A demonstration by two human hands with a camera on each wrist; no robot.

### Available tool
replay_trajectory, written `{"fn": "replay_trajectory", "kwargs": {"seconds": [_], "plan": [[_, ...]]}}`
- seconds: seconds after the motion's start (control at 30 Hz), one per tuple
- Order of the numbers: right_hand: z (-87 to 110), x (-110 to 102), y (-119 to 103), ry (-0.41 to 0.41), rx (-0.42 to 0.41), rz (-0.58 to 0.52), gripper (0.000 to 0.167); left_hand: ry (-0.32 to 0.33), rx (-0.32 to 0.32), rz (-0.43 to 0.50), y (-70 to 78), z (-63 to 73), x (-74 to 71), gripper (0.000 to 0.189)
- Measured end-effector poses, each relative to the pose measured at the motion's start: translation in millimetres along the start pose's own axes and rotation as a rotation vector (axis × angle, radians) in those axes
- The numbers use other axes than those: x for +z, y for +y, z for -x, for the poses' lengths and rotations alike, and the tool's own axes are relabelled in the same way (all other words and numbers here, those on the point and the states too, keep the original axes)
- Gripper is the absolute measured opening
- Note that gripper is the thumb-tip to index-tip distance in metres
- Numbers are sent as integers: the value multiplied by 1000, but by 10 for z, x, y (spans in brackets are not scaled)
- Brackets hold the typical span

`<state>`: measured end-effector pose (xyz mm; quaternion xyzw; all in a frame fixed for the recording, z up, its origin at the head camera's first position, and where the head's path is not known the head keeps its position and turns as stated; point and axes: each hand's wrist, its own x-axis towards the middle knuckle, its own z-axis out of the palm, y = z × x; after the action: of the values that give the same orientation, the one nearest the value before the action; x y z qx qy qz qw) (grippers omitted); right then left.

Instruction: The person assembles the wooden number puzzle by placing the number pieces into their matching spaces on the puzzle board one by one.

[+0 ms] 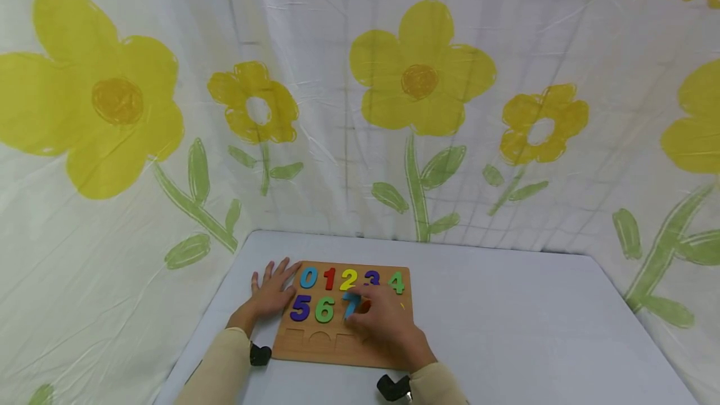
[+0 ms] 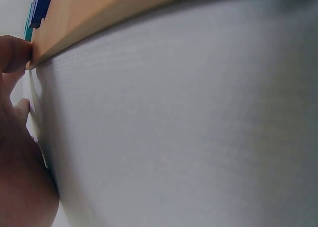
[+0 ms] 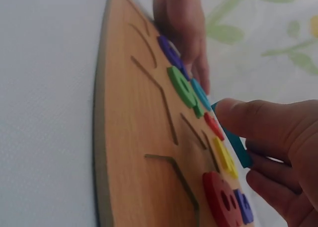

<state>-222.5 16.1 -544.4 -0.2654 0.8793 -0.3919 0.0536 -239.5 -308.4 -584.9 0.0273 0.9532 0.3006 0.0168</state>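
Observation:
A wooden number board (image 1: 315,355) lies on the white table, with colourful numerals set in two rows. My right hand (image 1: 388,317) pinches a blue number 7 (image 1: 350,307) between thumb and fingers. In the right wrist view, this blue piece (image 3: 239,150) is tilted above the board, beyond an empty recess (image 3: 194,130). A red number 8 (image 3: 218,199) sits nearby, mostly behind my right hand in the head view. Fingers spread, my left hand (image 1: 274,295) rests at the board's left edge, its thumb (image 2: 15,53) touching the side in the left wrist view.
Along the top row sit a blue 0 (image 1: 308,277), red 1 (image 1: 329,279), yellow 2 (image 1: 349,279), purple 3 (image 1: 372,277) and green 4 (image 1: 396,282). Below are a purple 5 (image 1: 300,309) and green 6 (image 1: 324,310). A flowered curtain (image 1: 320,205) hangs behind the table.

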Motion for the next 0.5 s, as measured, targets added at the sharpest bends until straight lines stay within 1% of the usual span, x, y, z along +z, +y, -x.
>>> {"fn": "replay_trajectory", "kwargs": {"seconds": [0.07,0.2,0.37,0.5], "plan": [[-8,23,2,-8,-9,12,46,1,3,0,-1,0,2,66],[-34,70,32,-13,-47,71,45,4,6,-3,0,1,6,65],[-67,126,73,-37,-47,112,45,1,3,10,28,18,-13,66],[-77,147,74,-52,-51,138,46,4,16,29,77,60,-52,66]]}}
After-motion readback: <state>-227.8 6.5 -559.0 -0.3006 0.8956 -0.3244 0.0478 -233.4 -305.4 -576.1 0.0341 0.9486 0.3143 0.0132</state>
